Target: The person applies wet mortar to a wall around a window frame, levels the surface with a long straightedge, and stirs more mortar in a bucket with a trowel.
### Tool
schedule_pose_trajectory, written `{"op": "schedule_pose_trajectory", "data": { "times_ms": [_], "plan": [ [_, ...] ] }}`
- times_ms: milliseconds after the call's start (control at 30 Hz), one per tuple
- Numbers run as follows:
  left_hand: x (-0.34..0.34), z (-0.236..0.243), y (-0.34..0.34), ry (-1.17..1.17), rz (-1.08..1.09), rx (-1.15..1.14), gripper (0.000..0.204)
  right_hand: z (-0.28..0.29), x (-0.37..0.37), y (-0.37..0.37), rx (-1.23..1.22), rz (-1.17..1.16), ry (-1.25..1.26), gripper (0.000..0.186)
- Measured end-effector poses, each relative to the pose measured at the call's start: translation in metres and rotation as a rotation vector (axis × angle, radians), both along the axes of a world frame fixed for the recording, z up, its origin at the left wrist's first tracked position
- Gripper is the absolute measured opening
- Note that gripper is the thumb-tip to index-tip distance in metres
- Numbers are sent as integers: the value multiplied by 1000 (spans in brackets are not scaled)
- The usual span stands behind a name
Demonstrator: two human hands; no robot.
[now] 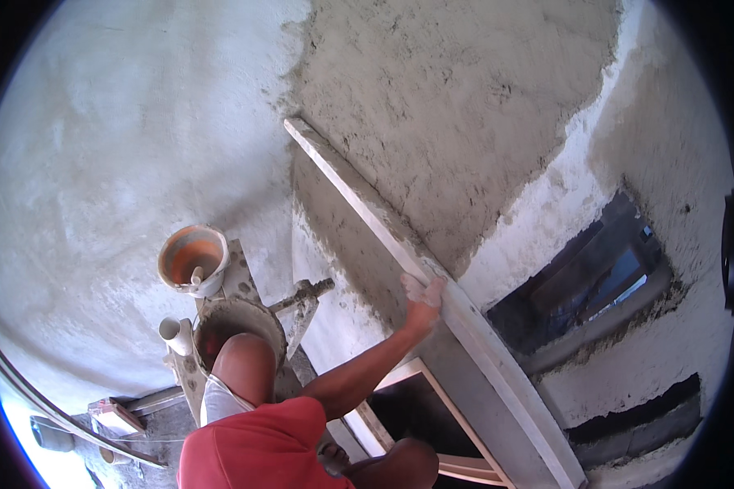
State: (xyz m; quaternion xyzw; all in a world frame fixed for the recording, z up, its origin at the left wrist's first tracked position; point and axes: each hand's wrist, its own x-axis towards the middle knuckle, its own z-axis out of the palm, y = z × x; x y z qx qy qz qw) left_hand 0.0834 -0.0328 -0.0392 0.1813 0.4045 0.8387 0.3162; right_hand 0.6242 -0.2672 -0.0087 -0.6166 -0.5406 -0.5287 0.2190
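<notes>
Head view. A long, flat straightedge (400, 244), pale and smeared with grey mortar, lies diagonally against a wall corner, running from upper centre down to the lower right edge. One of the person's hands (422, 295), dusted white with plaster, closes around the near edge of the straightedge at about its middle, fingers wrapped over the board; the forearm rises to it from the lower centre. Which hand this is cannot be told with certainty from the view, and the other hand is not seen. Above and right of the board, the fresh plaster (457, 106) forms a rough, granular, grey-brown patch with an irregular edge. The older wall surface (122, 147) to the left is paler, smoother and mottled. At right, a rectangular wall opening (595, 277) with ragged mortar edges shows dark interior.

Below left, a round orange-lined bucket (192, 259), crusted with cement, sits on a rough scaffold platform (238, 281). Just beside it stands a larger mortar pan (236, 326), filled with wet grey mix, partly hidden by the person's bent knee. The person wears a red shirt (257, 444). A pale wooden frame (432, 391) lies below the arm.
</notes>
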Motion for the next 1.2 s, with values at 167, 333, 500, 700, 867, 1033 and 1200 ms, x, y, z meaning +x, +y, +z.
{"op": "schedule_pose_trajectory", "data": {
  "times_ms": [167,333,500,700,867,1033,1200],
  "plan": [
    [2,58,1,157,36,23,48,7,11,2,46,-26,-20,37],
    [-5,53,8,251,78,28,45,10,15,6,20,-50,8,36],
    [-3,72,-10,207,60,16,48,13,1,1,-35,-75,16,35],
    [7,122,13,292,200,194,48,0,30,2,-10,-87,-34,34],
    [-26,230,7,448,215,358,48,1,33,12,-34,21,17,39],
    [-28,247,27,396,135,411,46,23,17,16,-26,48,28,46],
    [-16,185,18,433,225,275,42,-26,70,14,-63,-204,-226,45]
  ]
}}
